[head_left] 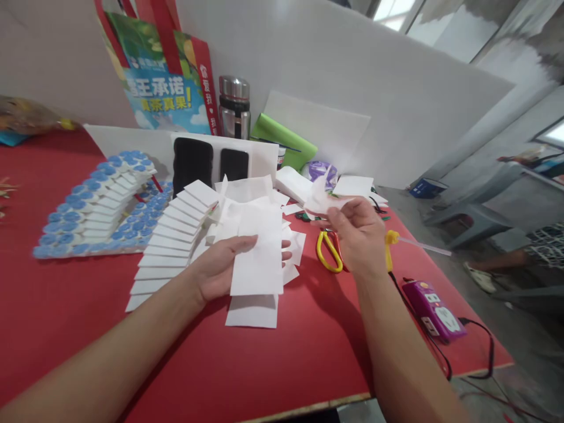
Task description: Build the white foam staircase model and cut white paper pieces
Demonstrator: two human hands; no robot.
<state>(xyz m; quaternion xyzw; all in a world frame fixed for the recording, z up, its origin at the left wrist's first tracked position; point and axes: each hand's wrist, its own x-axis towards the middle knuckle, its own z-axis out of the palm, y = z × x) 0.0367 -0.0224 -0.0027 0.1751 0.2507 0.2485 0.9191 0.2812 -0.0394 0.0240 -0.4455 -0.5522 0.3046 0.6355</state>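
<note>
My left hand (pixel 222 264) holds a rectangular white paper strip (pixel 259 258), thumb on top and fingers underneath. Beneath it, another white strip (pixel 252 311) sticks out over the red tabletop. To the right, my right hand (pixel 360 232) is raised and pinches a thin, crumpled white paper piece (pixel 318 198). Yellow- and red-handled scissors (pixel 328 252) lie beside that hand. Left of my left hand is a fanned row of white folded pieces (pixel 165 249). Loose white sheets (pixel 247 189) are heaped behind the held strip.
A curved blue-and-white craft piece (pixel 66 226) stands at left. Behind are two black phone-like slabs (pixel 192 161), a steel flask (pixel 235 106), a printed bag (pixel 161 88) and a green roll (pixel 284 141). A purple power socket (pixel 434 311) with cables sits near the right edge. Someone's leg (pixel 506 258) shows beyond.
</note>
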